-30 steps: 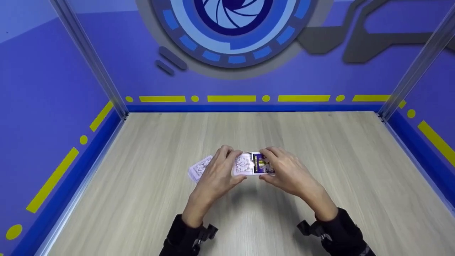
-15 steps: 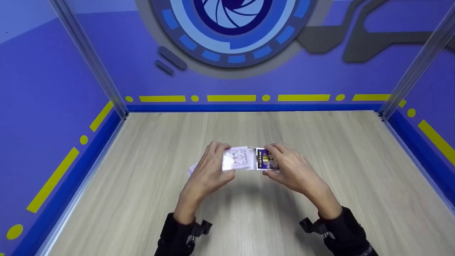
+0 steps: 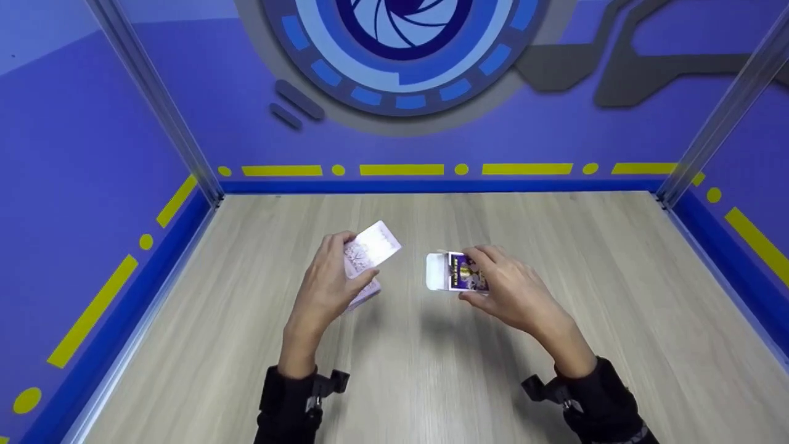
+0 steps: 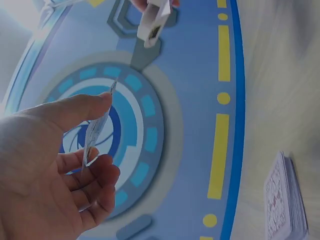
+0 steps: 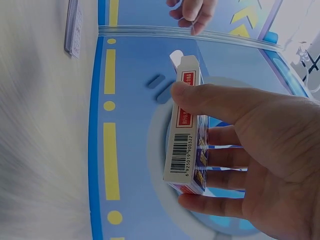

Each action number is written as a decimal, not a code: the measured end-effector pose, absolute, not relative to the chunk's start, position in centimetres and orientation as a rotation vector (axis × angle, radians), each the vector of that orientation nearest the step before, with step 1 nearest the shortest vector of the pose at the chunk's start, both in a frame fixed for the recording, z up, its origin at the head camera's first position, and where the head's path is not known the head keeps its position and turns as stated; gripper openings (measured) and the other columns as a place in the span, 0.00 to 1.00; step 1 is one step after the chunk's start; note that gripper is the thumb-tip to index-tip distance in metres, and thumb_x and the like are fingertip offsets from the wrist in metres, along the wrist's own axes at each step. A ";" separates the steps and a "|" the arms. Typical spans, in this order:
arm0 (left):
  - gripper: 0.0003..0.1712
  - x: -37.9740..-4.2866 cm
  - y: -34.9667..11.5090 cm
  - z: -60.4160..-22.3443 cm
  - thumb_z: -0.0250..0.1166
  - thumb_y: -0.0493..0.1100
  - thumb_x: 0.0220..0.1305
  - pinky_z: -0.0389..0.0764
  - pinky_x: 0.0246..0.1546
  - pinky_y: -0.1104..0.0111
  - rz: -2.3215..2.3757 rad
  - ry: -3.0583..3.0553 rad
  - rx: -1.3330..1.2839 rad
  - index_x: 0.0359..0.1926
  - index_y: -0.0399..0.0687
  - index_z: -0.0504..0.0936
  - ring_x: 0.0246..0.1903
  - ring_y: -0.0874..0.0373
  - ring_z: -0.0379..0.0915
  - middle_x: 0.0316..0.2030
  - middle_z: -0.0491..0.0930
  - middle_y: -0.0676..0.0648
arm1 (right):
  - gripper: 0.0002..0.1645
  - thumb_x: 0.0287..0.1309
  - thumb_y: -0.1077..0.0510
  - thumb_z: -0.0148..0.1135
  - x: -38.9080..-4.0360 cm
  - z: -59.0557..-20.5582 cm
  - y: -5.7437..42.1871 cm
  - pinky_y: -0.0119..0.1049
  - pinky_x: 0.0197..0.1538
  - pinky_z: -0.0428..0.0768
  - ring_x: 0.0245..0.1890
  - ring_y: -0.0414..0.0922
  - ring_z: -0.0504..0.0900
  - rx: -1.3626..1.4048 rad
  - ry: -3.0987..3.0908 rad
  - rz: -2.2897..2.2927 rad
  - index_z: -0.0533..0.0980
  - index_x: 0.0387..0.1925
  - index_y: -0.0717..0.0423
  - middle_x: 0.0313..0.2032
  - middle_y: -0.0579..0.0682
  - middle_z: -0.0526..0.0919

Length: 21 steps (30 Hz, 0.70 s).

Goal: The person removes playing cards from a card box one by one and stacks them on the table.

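In the head view my left hand [image 3: 322, 285] pinches a pale, pink-patterned playing card [image 3: 377, 244] between thumb and fingers, tilted in the air. The left wrist view shows this card [image 4: 97, 127] edge-on and very thin. Below it a stack of playing cards [image 3: 366, 295] lies on the table, partly hidden by the left hand; its side shows as a thick deck [image 4: 281, 200] in the left wrist view. My right hand [image 3: 515, 299] grips a small card box [image 3: 463, 275] with a purple and yellow picture. The box's white end flap [image 3: 436, 272] stands out toward the left hand.
Beneath both hands spreads a wood-grain tabletop [image 3: 394, 382]. Blue printed panels [image 3: 394, 145] with yellow dashes wall it in at the back and both sides. Metal posts [image 3: 166, 111] stand at the back corners.
The left hand has drawn the card out of the box and away to the left, over the stack. The right hand has shifted slightly right with the box, and the white flap now shows.
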<state>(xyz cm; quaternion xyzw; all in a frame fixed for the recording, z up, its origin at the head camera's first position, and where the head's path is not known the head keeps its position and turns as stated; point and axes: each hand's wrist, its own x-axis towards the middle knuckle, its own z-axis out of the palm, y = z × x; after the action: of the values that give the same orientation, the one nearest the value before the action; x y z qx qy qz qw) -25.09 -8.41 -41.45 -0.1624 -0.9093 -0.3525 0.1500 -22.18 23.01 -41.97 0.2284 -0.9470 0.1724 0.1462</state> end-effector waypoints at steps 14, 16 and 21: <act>0.43 -26.8 -9.7 -43.8 0.80 0.46 0.58 0.75 0.58 0.54 -1.018 -2.793 -0.297 0.69 0.38 0.71 0.56 0.47 0.73 0.61 0.71 0.38 | 0.44 0.50 0.49 0.83 -22.2 -41.8 23.1 0.54 0.50 0.82 0.54 0.55 0.80 0.644 -2.723 0.498 0.74 0.65 0.60 0.57 0.59 0.80; 0.42 -27.0 -9.7 -44.2 0.79 0.46 0.58 0.76 0.58 0.54 -1.011 -2.809 -0.299 0.69 0.38 0.71 0.56 0.47 0.73 0.61 0.71 0.38 | 0.44 0.50 0.49 0.83 -22.2 -41.8 23.1 0.53 0.49 0.82 0.54 0.55 0.81 0.644 -2.722 0.499 0.74 0.65 0.60 0.57 0.58 0.80; 0.40 -27.5 -9.9 -45.3 0.79 0.45 0.59 0.74 0.59 0.52 -0.988 -2.846 -0.307 0.68 0.36 0.72 0.57 0.45 0.72 0.60 0.71 0.37 | 0.43 0.50 0.49 0.83 -22.2 -41.7 23.2 0.52 0.48 0.82 0.53 0.54 0.81 0.648 -2.714 0.500 0.74 0.64 0.60 0.57 0.58 0.80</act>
<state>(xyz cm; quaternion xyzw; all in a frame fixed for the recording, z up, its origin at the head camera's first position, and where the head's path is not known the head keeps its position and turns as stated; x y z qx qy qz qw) -27.46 -9.93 -45.32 -0.1013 -0.9383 -0.3258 0.0568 -22.21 23.19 -41.73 0.2258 -0.9462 0.1743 0.1529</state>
